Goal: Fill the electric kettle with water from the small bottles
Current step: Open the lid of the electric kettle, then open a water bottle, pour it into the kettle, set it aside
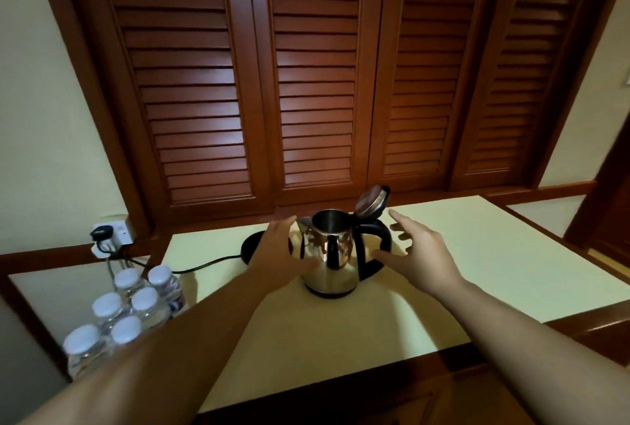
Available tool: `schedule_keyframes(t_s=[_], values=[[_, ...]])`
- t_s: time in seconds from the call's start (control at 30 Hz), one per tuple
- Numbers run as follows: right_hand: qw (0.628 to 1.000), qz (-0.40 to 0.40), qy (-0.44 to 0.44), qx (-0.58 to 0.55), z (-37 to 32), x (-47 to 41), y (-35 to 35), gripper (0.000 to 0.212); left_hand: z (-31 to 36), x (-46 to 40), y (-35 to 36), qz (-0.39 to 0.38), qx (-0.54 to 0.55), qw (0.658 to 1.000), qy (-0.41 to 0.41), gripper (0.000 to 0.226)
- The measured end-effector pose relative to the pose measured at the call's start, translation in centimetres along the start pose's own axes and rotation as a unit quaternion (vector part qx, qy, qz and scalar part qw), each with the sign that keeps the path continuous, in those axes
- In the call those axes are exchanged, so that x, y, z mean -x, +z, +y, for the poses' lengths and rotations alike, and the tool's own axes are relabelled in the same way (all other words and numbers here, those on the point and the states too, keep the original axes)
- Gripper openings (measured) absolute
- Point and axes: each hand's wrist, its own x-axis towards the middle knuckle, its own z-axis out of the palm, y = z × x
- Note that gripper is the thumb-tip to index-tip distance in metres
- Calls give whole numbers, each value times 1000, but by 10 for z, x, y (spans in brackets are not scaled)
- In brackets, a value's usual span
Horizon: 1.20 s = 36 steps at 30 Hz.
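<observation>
While kettle (329, 254) stands lid-open, left hand (278, 254) touching, right hand (421, 256) beside, fingers spread

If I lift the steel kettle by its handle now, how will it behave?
The kettle probably lifts lightly: its lid stands open and no water shows inside. The polished wall may be slippery, so the black handle is the safer place. The open lid may swing.

Dark brown louvered shutter doors (313, 76) are filling the back wall. Cream walls (37, 90) are flanking them. Pale yellow tabletop (341, 332) with brown wood edging is catching soft light.
</observation>
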Motion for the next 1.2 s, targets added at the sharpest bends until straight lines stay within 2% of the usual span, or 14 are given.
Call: schedule_keyframes(t_s=[0.1,0.23,0.4,0.6,0.73,0.8,0.9,1.0,1.13,1.2], values=[[999,37,-25,-1,1,29,17,78,-9,35,6,6,-10,1000,14,87],[999,-38,-16,7,-1,66,37,78,-31,78,15,-56,-41,998,1,84],[995,-96,-2,-38,-19,92,66,71,-52,128,15,-59,-42,997,8,75],[986,-150,-47,-49,-45,92,109,72,-55,174,-5,8,-50,999,14,70],[969,-227,-95,-22,-49,89,134,79,-55,197,-18,60,-47,997,-32,64],[963,-254,-87,-35,-42,96,144,81,-51,208,-24,78,-52,993,-65,63],[962,-260,-73,-41,-32,104,149,72,-41,222,-30,109,-52,987,-104,64],[958,-265,-111,-25,-27,101,147,68,-35,231,-36,144,-60,980,-124,59],[953,-269,-137,-25,-27,99,143,60,-31,239,-47,254,-76,952,-156,32],[954,-262,-146,-21,-28,99,142,57,-29,239,-58,308,-78,932,-175,30]])
